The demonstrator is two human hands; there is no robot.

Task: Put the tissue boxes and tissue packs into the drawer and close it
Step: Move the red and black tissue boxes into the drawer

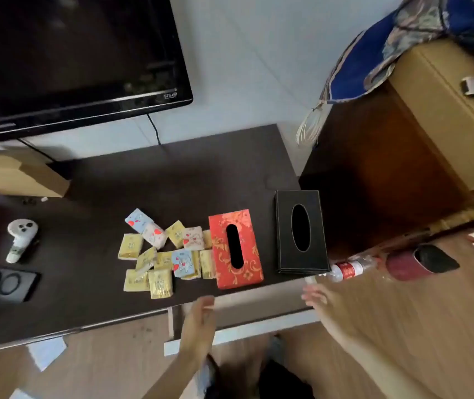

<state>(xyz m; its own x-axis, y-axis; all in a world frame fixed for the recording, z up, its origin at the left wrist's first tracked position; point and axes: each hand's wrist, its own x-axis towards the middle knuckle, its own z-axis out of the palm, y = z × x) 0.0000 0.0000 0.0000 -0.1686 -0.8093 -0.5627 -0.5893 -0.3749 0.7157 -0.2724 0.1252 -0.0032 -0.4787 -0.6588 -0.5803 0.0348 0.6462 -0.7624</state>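
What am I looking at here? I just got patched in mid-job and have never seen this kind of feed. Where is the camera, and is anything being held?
There is no machine here. A person works with bare hands, and the one picture comes from a wide-angle camera on their head, looking forward and down, so straight lines bend at the edges.

The left hand and right hand are both open, blurred and empty, reaching over the drawer, which is pulled out below the front edge of the dark table.

On the table lie a red tissue box, a black tissue box to its right, and a loose heap of small tissue packs to its left. Nothing appears to be in the drawer yet.

Further left are a white controller and a dark tray. A television hangs behind.
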